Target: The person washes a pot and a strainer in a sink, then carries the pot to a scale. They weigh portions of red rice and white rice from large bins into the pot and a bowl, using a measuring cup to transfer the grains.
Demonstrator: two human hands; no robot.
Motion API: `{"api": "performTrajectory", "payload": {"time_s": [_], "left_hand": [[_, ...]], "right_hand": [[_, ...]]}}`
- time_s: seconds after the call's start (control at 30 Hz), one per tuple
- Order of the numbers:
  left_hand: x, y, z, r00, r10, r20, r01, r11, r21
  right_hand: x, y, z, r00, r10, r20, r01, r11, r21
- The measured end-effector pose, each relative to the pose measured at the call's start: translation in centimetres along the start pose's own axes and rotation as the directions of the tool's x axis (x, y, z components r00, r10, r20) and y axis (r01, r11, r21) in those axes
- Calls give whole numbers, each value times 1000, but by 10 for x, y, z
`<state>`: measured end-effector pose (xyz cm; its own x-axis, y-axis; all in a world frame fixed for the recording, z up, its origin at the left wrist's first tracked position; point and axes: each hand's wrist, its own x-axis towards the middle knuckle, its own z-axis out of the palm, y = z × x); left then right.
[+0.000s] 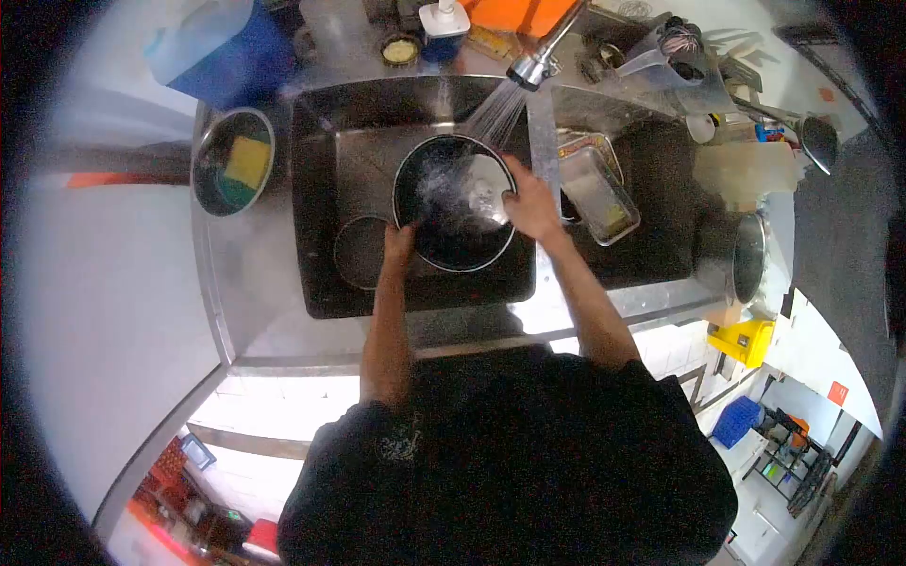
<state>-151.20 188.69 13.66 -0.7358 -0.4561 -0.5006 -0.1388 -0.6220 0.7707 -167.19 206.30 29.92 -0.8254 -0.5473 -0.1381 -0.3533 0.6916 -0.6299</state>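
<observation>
Both my hands grip the rim of a round, dark metal bowl (439,241) over the left sink basin (326,283). Water sprays into it from the faucet head (530,71) above, and white splashing shows inside. My left hand (400,243) is closed on the bowl's lower left edge. On the right edge, my right hand (532,206) is wrapped round the rim with its thumb toward the inside. A round sieve-like item (359,255) lies in the basin beside my left hand.
A clear plastic container (596,193) sits in the right basin (651,255). On the left counter stands a metal bowl (209,174) with a yellow sponge (247,162). Behind the sink are a blue bin (231,61), a pump bottle (444,28) and utensils. A pot (750,257) stands at right.
</observation>
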Motion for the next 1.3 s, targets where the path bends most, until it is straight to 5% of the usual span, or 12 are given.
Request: {"api": "performTrajectory", "payload": {"time_s": [0.1,0.3,0.4,0.47,0.57,0.67,0.87,0.93,1.07,1.13,1.23,1.3], "left_hand": [[45,11,-12,973,-200,-113,230,845,484],[-4,30,7,996,-56,-64,73,953,293],[-27,37,10,987,23,-157,66,841,537],[-46,61,23,969,164,-183,44,618,785],[-55,78,35,988,68,-141,26,815,578],[-36,90,42,939,318,-130,-73,554,829],[-41,112,9,959,276,-60,-99,525,845],[-41,107,33,957,253,-141,28,402,915],[-18,136,17,991,33,-132,97,511,854],[-2,137,-15,992,66,-111,57,548,835],[-15,142,-15,989,83,-126,59,558,828],[-15,150,-2,987,107,-122,46,537,842]], "right_hand": [[15,27,17,988,58,-145,-42,993,109],[4,-22,20,841,-355,-408,246,923,-297],[24,7,54,971,-189,148,206,972,-112],[60,26,76,820,155,551,46,942,-333],[91,39,127,883,386,265,-379,922,-81],[83,4,180,963,241,119,-185,916,-356],[93,41,150,535,137,833,326,877,-353],[87,2,135,890,277,363,-251,961,-116],[38,-56,124,697,-140,704,161,986,36],[-6,-32,126,717,-503,483,345,857,381],[-17,-30,86,478,-119,870,464,876,-135],[-29,-21,83,672,-260,693,418,906,-65]]}}
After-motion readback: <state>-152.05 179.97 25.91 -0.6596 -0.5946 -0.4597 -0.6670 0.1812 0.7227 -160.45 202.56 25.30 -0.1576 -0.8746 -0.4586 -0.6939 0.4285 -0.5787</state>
